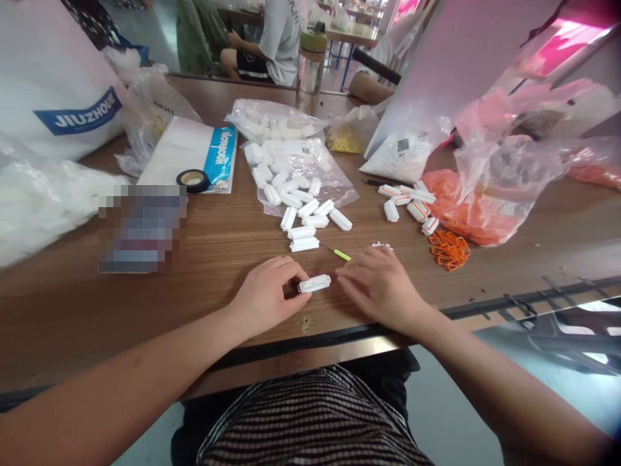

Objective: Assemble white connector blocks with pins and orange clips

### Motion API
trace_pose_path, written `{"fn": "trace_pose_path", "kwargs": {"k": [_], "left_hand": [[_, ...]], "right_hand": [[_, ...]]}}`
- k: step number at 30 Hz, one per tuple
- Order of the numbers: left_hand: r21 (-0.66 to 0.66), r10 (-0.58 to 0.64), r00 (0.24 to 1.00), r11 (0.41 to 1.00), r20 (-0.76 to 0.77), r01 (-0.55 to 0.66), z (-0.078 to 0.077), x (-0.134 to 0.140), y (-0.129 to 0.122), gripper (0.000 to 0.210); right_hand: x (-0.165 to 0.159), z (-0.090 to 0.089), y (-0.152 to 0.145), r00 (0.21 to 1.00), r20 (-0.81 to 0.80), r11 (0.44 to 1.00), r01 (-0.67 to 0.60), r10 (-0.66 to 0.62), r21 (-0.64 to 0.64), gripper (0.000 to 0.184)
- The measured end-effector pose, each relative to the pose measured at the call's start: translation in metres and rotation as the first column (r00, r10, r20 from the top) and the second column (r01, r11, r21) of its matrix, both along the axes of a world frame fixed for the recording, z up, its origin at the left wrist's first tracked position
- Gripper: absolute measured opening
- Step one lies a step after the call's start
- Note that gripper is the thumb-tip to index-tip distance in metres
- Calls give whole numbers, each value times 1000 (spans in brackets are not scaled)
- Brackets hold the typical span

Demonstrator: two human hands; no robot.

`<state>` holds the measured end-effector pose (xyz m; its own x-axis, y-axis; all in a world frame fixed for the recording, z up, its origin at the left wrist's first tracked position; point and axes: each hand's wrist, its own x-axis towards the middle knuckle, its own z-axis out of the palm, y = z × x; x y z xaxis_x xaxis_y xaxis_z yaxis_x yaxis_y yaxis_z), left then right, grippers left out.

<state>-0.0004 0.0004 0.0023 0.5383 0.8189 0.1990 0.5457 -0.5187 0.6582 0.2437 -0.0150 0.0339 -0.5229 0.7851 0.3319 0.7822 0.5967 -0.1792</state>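
Observation:
My left hand (268, 292) pinches one end of a white plastic connector housing (315, 283), whose face with rows of small holes is turned up. To its right, my right hand (381, 285) hovers low over the table with fingers stretched out and nothing visible in them. Just beyond that hand lie some tiny white pieces (383, 246), partly hidden by it. A thin tool with a yellow-green handle (342, 255) rests between the hands. Several more white housings (305, 244) lie loose ahead, spilling from a clear plastic bag (339, 178).
On the right are housings with orange inserts (418, 210), orange frames (449, 250) and a bag of orange parts (480, 207). Black tape (193, 180) sits on a booklet (182, 152) at left, near a blurred-out object (143, 230). A bottle (310, 71) stands at the back.

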Motion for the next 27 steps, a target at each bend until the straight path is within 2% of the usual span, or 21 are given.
{"fn": "trace_pose_path", "kwargs": {"k": [3, 5, 6, 8, 11, 14, 16, 18, 20, 22, 24, 27], "left_hand": [[-4, -5, 1000, 1000, -4, 5, 0, -1, 0, 5], [-13, -7, 1000, 1000, -1, 7, 0, -1, 0, 5], [-16, -8, 1000, 1000, 0, 8, 1, 0, 0, 5], [-19, -10, 1000, 1000, 0, 10, 1, 0, 0, 4], [-11, -10, 1000, 1000, 1, 10, 1, 0, 1, 4], [-9, -11, 1000, 1000, 5, 11, 0, 0, 1, 4], [-12, -8, 1000, 1000, 5, 8, 0, -1, 1, 4], [-17, -4, 1000, 1000, 1, 4, 0, -1, 0, 5], [-25, -1, 1000, 1000, -6, 1, 0, 0, 0, 5], [-28, -1, 1000, 1000, -4, 1, 0, 0, 0, 5], [-25, -1, 1000, 1000, 2, 1, 0, 0, 0, 5], [-27, -1, 1000, 1000, 3, 2, 0, 0, 0, 5]], "right_hand": [[40, 0, 26, 960, -61, 961, 270, -273, -55, 18], [68, 0, 44, 898, -12, 887, 433, -440, -161, 17], [79, 0, 51, 873, 1, 849, 475, -488, -230, 17], [96, -1, 62, 848, 5, 793, 499, -531, -349, 19], [102, -4, 70, 857, -9, 764, 456, -516, -457, 23], [98, -9, 73, 887, 9, 780, 410, -461, -474, 22], [95, -11, 76, 902, 52, 805, 406, -428, -432, 20], [92, -10, 79, 927, 128, 858, 375, -353, -351, 18], [91, -7, 83, 950, 202, 918, 287, -236, -275, 18], [91, -2, 85, 960, 245, 950, 197, -137, -241, 21], [92, 3, 86, 961, 248, 952, 183, -121, -246, 23], [95, 8, 84, 952, 211, 918, 277, -223, -282, 21]]}}
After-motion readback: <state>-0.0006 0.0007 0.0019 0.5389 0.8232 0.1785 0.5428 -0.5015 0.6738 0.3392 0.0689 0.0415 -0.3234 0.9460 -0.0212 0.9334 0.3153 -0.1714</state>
